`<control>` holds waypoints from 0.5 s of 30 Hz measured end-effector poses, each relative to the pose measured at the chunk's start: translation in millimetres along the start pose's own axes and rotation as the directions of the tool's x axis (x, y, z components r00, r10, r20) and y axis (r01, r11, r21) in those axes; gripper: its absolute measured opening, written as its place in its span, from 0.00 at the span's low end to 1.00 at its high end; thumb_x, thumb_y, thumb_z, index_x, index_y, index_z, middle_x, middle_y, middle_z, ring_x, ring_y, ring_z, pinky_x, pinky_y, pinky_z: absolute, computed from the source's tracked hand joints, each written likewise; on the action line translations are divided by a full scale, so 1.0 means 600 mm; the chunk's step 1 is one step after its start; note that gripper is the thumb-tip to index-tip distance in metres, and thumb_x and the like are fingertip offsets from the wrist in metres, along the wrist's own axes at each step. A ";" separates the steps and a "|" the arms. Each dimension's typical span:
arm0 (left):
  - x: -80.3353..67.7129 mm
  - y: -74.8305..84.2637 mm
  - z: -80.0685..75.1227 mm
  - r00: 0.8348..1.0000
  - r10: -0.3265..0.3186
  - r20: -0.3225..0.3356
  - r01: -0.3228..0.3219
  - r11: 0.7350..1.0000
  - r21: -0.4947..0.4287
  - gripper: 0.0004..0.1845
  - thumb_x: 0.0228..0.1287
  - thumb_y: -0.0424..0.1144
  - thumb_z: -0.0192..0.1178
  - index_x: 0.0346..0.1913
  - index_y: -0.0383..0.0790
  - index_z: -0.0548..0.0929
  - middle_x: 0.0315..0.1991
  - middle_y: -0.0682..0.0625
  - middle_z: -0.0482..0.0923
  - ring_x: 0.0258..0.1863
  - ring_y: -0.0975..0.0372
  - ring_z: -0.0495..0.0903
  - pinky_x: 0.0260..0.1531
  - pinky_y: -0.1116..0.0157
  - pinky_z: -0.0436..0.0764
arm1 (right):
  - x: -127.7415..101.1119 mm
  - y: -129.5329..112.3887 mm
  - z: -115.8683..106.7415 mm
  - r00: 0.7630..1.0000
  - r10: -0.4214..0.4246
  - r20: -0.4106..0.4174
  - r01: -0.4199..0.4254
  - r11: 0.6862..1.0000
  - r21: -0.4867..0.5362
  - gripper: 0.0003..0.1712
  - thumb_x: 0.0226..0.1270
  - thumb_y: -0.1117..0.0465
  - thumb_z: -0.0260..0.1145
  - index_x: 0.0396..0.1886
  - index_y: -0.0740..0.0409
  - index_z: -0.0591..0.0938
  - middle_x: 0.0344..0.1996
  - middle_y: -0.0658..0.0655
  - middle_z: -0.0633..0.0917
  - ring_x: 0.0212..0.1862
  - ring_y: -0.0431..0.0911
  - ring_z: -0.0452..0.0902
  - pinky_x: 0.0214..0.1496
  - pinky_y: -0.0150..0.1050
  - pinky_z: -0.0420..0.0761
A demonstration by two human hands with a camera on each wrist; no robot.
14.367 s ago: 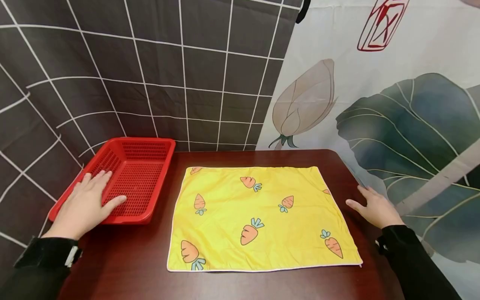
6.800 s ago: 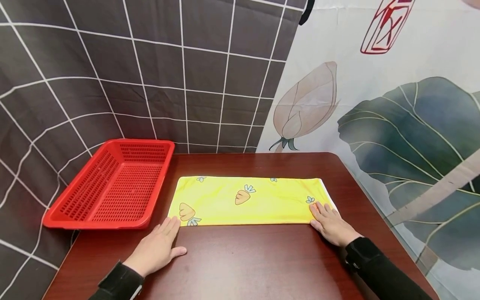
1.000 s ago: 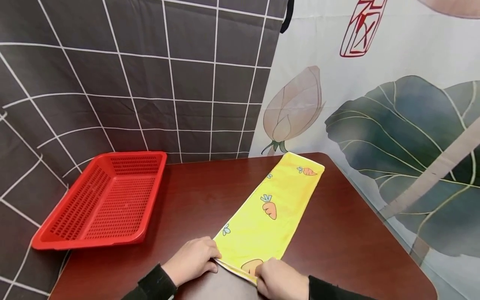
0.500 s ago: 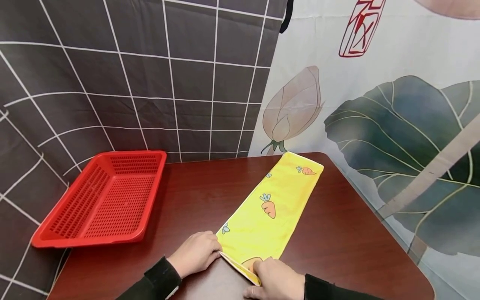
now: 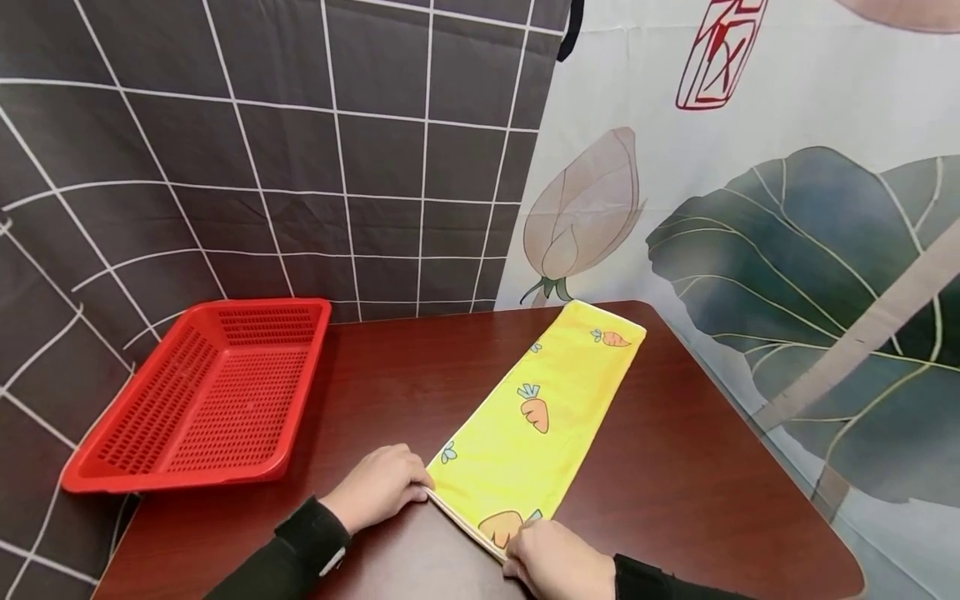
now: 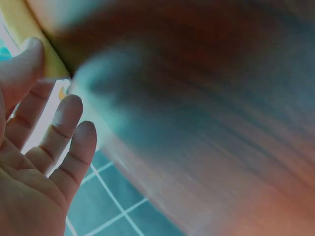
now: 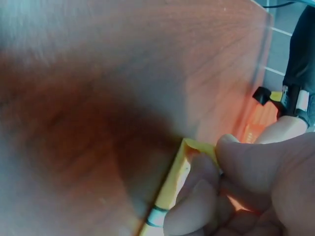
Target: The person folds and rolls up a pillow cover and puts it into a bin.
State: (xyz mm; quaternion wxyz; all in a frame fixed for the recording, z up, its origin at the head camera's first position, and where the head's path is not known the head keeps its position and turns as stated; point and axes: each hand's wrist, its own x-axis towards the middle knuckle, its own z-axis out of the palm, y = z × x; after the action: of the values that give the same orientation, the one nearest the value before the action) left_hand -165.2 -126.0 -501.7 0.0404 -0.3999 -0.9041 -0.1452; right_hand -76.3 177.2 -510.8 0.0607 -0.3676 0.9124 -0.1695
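Observation:
A yellow pillowcase (image 5: 551, 433) printed with orange carrots lies folded into a long strip, slanting from the near middle of the table to its back right corner. My left hand (image 5: 382, 485) pinches the left corner of its near end. In the left wrist view the thumb lies on the pillowcase (image 6: 51, 54), while the last fingers of the hand (image 6: 34, 162) stand apart. Its right near corner is between the thumb and bent fingers of my right hand (image 5: 558, 560). The right wrist view shows that pinch on the pillowcase edge (image 7: 172, 187) close up. White-edged layers lie together between both hands.
A red perforated plastic basket (image 5: 307, 400) stands at the left of the dark reddish-brown table (image 5: 397, 383). Behind hang a grey gridded cloth (image 5: 382, 158) and a white cloth with lotus prints (image 5: 675, 92). The table's right edge slopes beyond the pillowcase.
First the pillowcase lay spread flat; later it was folded into a crosswise strip, then turned slantwise. Half a second ago its near edge gaped at the right hand; now the layers are together.

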 end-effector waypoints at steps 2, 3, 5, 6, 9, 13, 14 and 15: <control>-0.002 -0.007 -0.001 0.999 -0.041 0.013 0.041 0.996 -0.073 0.04 0.62 0.42 0.76 0.38 0.56 0.94 0.33 0.64 0.88 0.35 0.69 0.78 0.38 0.67 0.79 | -0.001 -0.025 -0.033 0.999 0.032 0.033 -0.034 0.997 0.073 0.17 0.70 0.59 0.73 0.20 0.45 0.80 0.18 0.35 0.69 0.22 0.26 0.61 0.27 0.19 0.64; -0.002 -0.010 0.000 0.998 -0.058 0.019 0.060 0.993 -0.105 0.04 0.62 0.41 0.76 0.39 0.56 0.95 0.34 0.64 0.89 0.35 0.69 0.78 0.39 0.67 0.79 | -0.001 -0.029 -0.039 0.998 0.042 0.043 -0.046 0.994 0.095 0.17 0.70 0.59 0.73 0.20 0.45 0.80 0.18 0.34 0.68 0.22 0.25 0.60 0.27 0.18 0.63; 0.000 -0.014 0.002 0.996 -0.080 0.034 0.084 0.986 -0.142 0.04 0.63 0.41 0.76 0.40 0.56 0.95 0.35 0.64 0.90 0.36 0.70 0.79 0.39 0.68 0.79 | -0.001 -0.031 -0.044 0.997 0.052 0.058 -0.059 0.989 0.134 0.18 0.70 0.60 0.73 0.19 0.46 0.80 0.18 0.34 0.67 0.21 0.24 0.58 0.25 0.18 0.62; 0.001 -0.015 0.002 0.995 -0.090 0.040 0.095 0.984 -0.153 0.04 0.63 0.42 0.75 0.40 0.56 0.95 0.36 0.64 0.90 0.36 0.70 0.79 0.39 0.68 0.79 | -0.001 -0.030 -0.044 0.997 0.055 0.063 -0.064 0.987 0.149 0.19 0.70 0.60 0.73 0.18 0.47 0.80 0.18 0.33 0.67 0.20 0.24 0.58 0.25 0.17 0.62; 0.009 -0.018 0.001 0.991 -0.120 0.062 0.129 0.976 -0.176 0.04 0.63 0.42 0.75 0.39 0.57 0.95 0.36 0.64 0.91 0.35 0.70 0.80 0.39 0.67 0.79 | 0.000 -0.026 -0.044 0.992 0.100 0.075 -0.111 0.979 0.169 0.20 0.67 0.58 0.75 0.16 0.46 0.79 0.16 0.32 0.67 0.19 0.23 0.60 0.24 0.19 0.64; 0.022 -0.019 -0.003 0.980 -0.172 0.104 0.189 0.962 -0.197 0.03 0.63 0.42 0.76 0.38 0.56 0.95 0.34 0.64 0.91 0.33 0.69 0.79 0.38 0.66 0.79 | 0.001 -0.024 -0.046 0.979 0.180 0.094 -0.191 0.973 0.130 0.21 0.64 0.52 0.77 0.15 0.41 0.77 0.13 0.31 0.66 0.19 0.27 0.63 0.22 0.25 0.66; 0.025 -0.018 -0.004 0.977 -0.183 0.112 0.202 0.960 -0.195 0.02 0.63 0.42 0.76 0.37 0.55 0.95 0.34 0.65 0.90 0.33 0.70 0.79 0.38 0.66 0.79 | 0.001 -0.024 -0.046 0.977 0.191 0.099 -0.202 0.973 0.115 0.21 0.63 0.51 0.77 0.15 0.40 0.77 0.13 0.32 0.65 0.18 0.27 0.63 0.22 0.26 0.65; 0.029 -0.017 -0.005 0.974 -0.192 0.116 0.212 0.958 -0.195 0.01 0.63 0.43 0.76 0.36 0.55 0.94 0.32 0.65 0.89 0.33 0.69 0.78 0.38 0.65 0.79 | 0.001 -0.023 -0.047 0.976 0.193 0.104 -0.204 0.974 0.103 0.21 0.64 0.50 0.76 0.15 0.40 0.76 0.12 0.32 0.65 0.18 0.28 0.62 0.22 0.26 0.64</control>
State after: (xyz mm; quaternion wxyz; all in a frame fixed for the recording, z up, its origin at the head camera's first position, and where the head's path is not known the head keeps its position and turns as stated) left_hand -184.5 -121.2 -498.1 -0.0598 -0.3140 -0.9212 -0.2219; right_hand -74.5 174.8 -479.6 0.1406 -0.2779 0.9297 -0.1968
